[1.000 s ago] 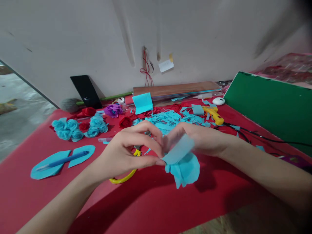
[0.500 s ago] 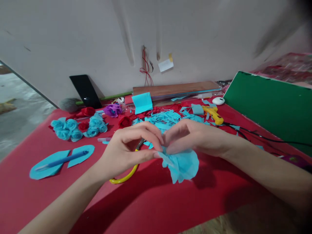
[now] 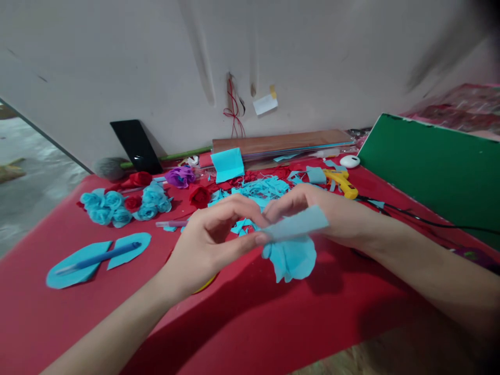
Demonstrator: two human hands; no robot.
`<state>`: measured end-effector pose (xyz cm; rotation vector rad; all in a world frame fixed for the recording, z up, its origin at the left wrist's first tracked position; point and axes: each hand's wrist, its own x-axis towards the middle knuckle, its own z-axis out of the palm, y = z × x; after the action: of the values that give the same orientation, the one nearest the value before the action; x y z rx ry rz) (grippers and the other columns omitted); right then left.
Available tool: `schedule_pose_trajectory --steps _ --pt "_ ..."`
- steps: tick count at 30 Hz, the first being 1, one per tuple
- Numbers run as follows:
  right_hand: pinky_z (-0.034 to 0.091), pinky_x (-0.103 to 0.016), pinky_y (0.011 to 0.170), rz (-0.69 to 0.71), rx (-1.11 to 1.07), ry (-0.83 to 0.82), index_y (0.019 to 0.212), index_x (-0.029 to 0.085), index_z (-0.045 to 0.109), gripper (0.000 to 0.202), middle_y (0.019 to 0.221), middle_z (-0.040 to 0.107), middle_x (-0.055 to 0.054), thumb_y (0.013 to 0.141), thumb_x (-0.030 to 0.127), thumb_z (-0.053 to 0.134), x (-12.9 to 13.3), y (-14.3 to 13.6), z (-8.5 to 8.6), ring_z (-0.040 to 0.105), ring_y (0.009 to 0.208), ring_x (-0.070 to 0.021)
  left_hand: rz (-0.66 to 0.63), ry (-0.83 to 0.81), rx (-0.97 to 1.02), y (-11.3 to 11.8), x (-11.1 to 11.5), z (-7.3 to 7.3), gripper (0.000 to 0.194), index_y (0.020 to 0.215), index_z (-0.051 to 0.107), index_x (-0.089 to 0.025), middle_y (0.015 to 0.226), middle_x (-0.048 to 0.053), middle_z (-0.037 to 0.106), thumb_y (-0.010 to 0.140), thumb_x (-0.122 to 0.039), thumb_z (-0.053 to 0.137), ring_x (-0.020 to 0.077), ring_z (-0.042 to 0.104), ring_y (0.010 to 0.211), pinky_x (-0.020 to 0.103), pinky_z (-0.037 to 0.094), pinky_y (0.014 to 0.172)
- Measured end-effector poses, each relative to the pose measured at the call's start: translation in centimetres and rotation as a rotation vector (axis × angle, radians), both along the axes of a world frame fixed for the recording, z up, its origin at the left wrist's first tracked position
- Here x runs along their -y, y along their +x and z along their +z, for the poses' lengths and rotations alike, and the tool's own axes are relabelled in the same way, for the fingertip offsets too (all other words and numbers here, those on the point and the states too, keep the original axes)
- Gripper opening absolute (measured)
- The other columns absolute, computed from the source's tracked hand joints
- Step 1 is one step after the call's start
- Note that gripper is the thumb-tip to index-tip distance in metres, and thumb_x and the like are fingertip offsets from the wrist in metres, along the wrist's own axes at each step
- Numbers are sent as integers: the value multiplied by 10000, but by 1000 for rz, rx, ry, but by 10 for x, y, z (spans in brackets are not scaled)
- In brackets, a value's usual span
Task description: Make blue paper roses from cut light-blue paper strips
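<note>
Between my hands, above the red tabletop, is a blue crepe paper flower (image 3: 292, 260) with ruffled petals hanging downward. My left hand (image 3: 219, 234) pinches the paper at the flower's left end between thumb and fingers. Opposite it, my right hand (image 3: 308, 208) is closed against the same paper, its fingertips partly hidden. A flat pale blue strip (image 3: 299, 224) sticks out to the right across the front of my right fingers. Below my left hand shows a bit of a yellow scissors handle (image 3: 205, 285), mostly covered.
Blue paper roses (image 3: 113, 208) lie at the left, beyond cut blue pieces with a blue pen (image 3: 99, 258) on top. Blue scraps (image 3: 261, 190) are heaped behind my hands. A yellow glue gun (image 3: 341, 183) with its cord lies right, near a green board (image 3: 429, 172). A black phone (image 3: 136, 146) leans on the wall.
The flower has turned in my fingers, and the pale strip now stands out to the right. My left hand has shifted slightly right, covering more of the yellow handle.
</note>
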<state>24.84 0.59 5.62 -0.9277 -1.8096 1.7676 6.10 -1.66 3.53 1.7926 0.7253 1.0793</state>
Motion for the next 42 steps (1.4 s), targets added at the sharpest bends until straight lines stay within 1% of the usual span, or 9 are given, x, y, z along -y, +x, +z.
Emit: schedule_pose_trajectory --steps 6,10,20,23,28,31,34,38,42 --pt "419 -172 498 -36 49 75 624 149 653 91 603 595 18 671 226 666 0 -1 1 542 564 -86 108 53 -183 1 2 7 41 779 629 -186 798 -7 590 743 -166 633 82 550 740 152 456 636" --pt "435 -182 545 -39 48 184 619 166 658 56 625 608 17 652 209 672 -1 -1 -2 570 643 -108 132 72 -232 -1 3 10 40 745 637 -196 777 -24 599 735 -157 638 75 549 730 140 453 641" --pt "417 -192 572 -157 49 332 576 147 604 159 623 580 30 731 183 589 8 -5 0 531 604 -77 251 12 -80 4 4 2 60 733 614 -198 790 -30 582 757 -144 604 66 536 713 119 444 584" --pt "410 -186 598 -244 40 451 630 148 616 91 626 577 44 713 123 587 13 -10 0 526 614 -68 289 0 -51 7 6 -1 52 780 613 -216 807 -35 583 771 -168 596 60 530 710 109 434 585" --pt "416 -218 616 -391 177 608 628 140 620 84 640 575 17 701 125 582 19 -16 -2 531 633 -95 373 -113 6 11 6 -1 145 868 597 -235 744 -37 568 733 -224 649 65 533 672 101 417 515" --pt "393 -218 532 -465 230 594 636 141 579 63 641 545 19 667 169 625 21 -17 -1 504 562 -86 309 -239 19 10 4 0 61 760 603 -201 652 -48 568 729 -214 654 38 513 575 88 393 471" --pt "400 -222 557 -505 257 635 637 142 572 111 698 546 7 644 209 661 20 -16 0 518 589 -89 254 -318 30 7 2 3 44 734 619 -194 639 -54 583 723 -205 661 27 512 555 93 411 499" --pt "407 -223 589 -412 220 587 620 154 608 85 723 555 7 656 211 662 16 -12 2 534 638 -98 256 -332 10 3 0 4 68 710 632 -198 704 -50 579 698 -236 687 41 525 589 129 426 523" --pt "435 -213 642 -124 -13 291 724 193 664 51 718 621 35 711 180 616 5 -3 3 572 686 -99 223 -357 21 -1 0 6 100 694 627 -207 756 -42 555 696 -287 686 62 522 626 172 430 551"
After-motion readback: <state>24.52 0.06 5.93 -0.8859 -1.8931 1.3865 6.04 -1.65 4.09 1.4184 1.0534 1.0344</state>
